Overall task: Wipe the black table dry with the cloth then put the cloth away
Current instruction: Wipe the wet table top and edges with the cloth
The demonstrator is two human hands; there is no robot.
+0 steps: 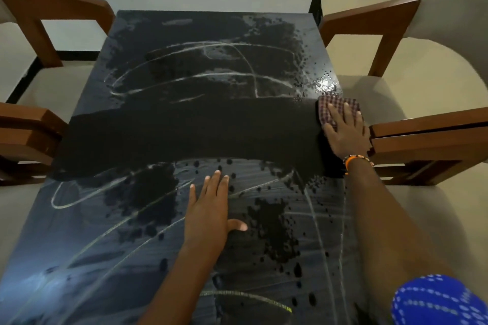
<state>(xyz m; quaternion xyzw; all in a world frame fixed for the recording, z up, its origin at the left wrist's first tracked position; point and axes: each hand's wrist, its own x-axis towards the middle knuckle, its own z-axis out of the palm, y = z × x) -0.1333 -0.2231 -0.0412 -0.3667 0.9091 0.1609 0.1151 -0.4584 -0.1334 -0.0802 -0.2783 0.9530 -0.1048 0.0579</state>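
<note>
We look down on the black table (163, 134), wet in patches, with pale arcing streaks at 12 and 6 o'clock and beads of water scattered toward 2 o'clock. A broad matte band runs straight across the middle from 9 to 3 o'clock.

The cloth (333, 107), red-and-white check, lies folded at the table's 3 o'clock edge, at the end of that band, just below a bright glint of water (325, 85).

Our right hand (345, 131) lies flat on the cloth, palm down, fingers (334, 113) extended and slightly spread across it; pressing, not pinching. A beaded orange band (357, 160) circles the wrist. A blue patterned sleeve (435, 301) shows at 5 o'clock.

Our left hand (209, 208) rests flat on the tabletop near 6 o'clock, fingers straight and together, thumb out to the side, holding nothing. It is well apart from the cloth.

Wooden chair arms flank the table: two at 9 to 10 o'clock (39, 5), two at 2 to 3 o'clock (369, 17), with pale seat cushions (412, 90) between them. Cream floor beyond.
</note>
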